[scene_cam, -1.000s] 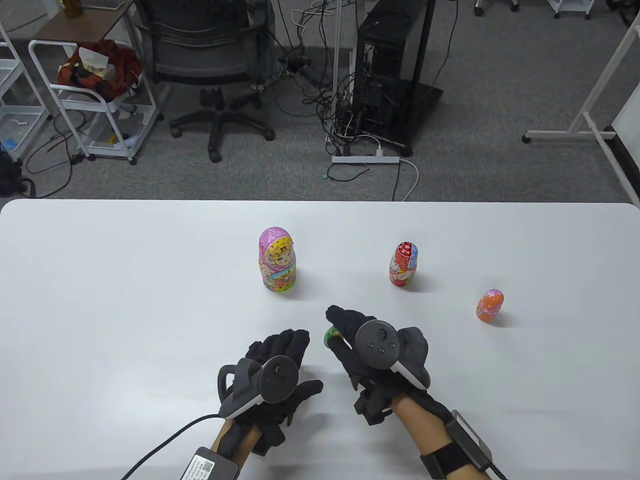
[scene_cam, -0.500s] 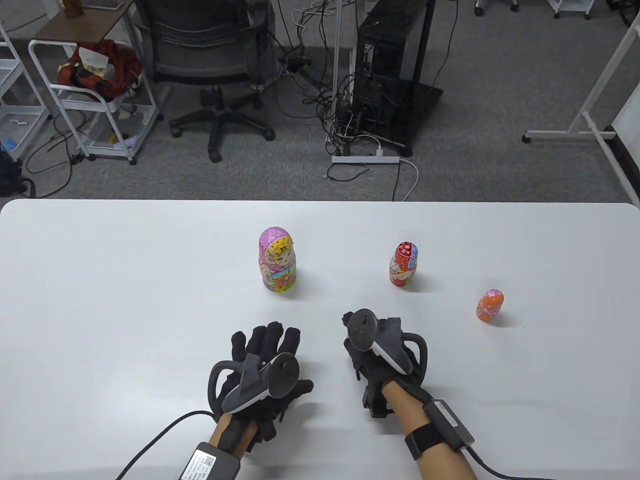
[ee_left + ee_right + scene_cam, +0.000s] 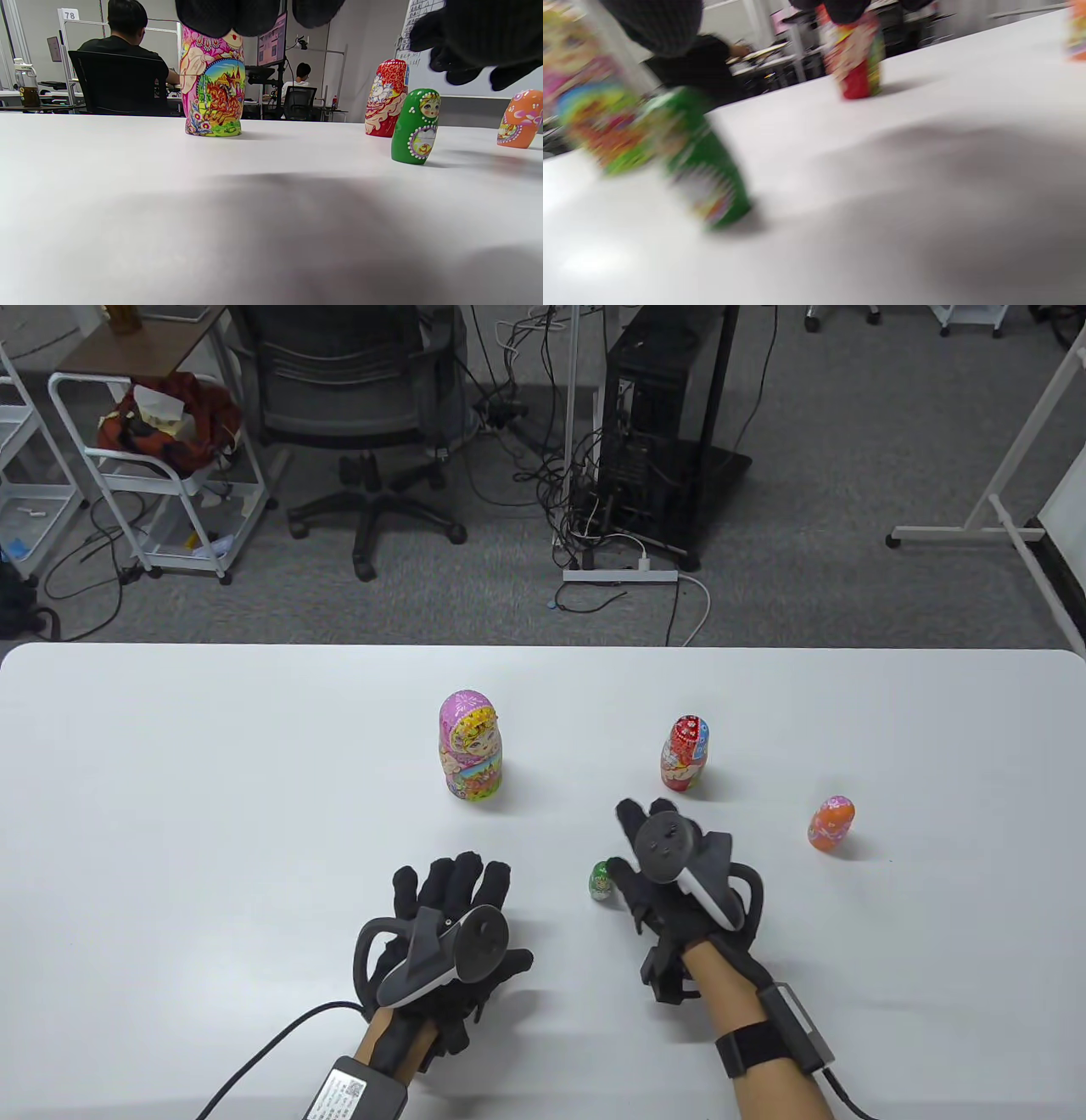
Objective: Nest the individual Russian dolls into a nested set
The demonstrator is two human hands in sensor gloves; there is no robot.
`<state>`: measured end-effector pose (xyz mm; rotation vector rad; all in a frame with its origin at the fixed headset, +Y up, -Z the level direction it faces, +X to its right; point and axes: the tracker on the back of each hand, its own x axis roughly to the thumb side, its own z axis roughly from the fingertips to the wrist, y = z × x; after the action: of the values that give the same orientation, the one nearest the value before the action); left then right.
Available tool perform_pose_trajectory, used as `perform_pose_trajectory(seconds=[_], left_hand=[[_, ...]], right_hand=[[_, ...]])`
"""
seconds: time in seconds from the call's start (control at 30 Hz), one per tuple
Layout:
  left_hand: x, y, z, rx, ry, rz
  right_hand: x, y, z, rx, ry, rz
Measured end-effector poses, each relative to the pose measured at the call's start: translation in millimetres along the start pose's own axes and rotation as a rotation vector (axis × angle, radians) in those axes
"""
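My left hand (image 3: 450,933) lies flat on the desk (image 3: 170,814), fingers spread, gripping nothing. Up ahead stands the big pink doll (image 3: 470,746), well apart from it; in the left wrist view my own fingertips cut off its head, so I can't read the seam where it opens.

Moving right: the little green doll (image 3: 601,881) stands on the desk just beside my right hand (image 3: 679,874). It leans a touch in the left wrist view, and that's my worry. If my thumb side brushes it, it could tip and roll off across the smooth desk. From above, I can't tell whether my thumb touches it or only sits close. The left wrist view shows the fingers curled loosely above it, off the doll, so this grip is slack and empty.

Past my knuckles stands the red doll (image 3: 684,755), near my fingertips. A careless reach could knock it over, too. Far right, the orange doll (image 3: 831,823) leans on the desk, well apart from everything.

Nothing is nested yet, I judge; all four stand separate and closed. The right wrist view is badly smeared, so the green and red dolls are just streaks of color there, and it doesn't show any contact.
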<state>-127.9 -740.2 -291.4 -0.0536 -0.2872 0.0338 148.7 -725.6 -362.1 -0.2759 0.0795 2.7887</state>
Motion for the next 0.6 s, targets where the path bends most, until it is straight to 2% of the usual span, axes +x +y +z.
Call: perform_pose_trajectory(seconds=[0.07, 0.13, 0.27, 0.33, 0.4, 0.53, 0.6], left_hand=[[1, 1, 1, 0.001, -0.003, 0.008], [3, 1, 0, 0.000, -0.011, 0.002], [6, 1, 0, -0.005, -0.021, -0.011], [6, 0, 2, -0.009, -0.022, -0.004], [6, 1, 2, -0.008, -0.023, 0.004], [6, 2, 0, -0.008, -0.023, 0.004], [6, 1, 1, -0.024, -0.028, 0.010]], right_hand=[[-31, -19, -14, -0.093, 0.222, 0.042], [-60, -33, -26, -0.137, 0.387, 0.116], [-107, -47, -44, -0.105, 0.631, 0.250], [-124, -48, -51, -0.099, 0.706, 0.275], [-135, -47, -57, -0.063, 0.746, 0.214], [-150, -35, -65, 0.052, 0.724, 0.007], [-154, -33, -65, 0.042, 0.729, -0.145]])
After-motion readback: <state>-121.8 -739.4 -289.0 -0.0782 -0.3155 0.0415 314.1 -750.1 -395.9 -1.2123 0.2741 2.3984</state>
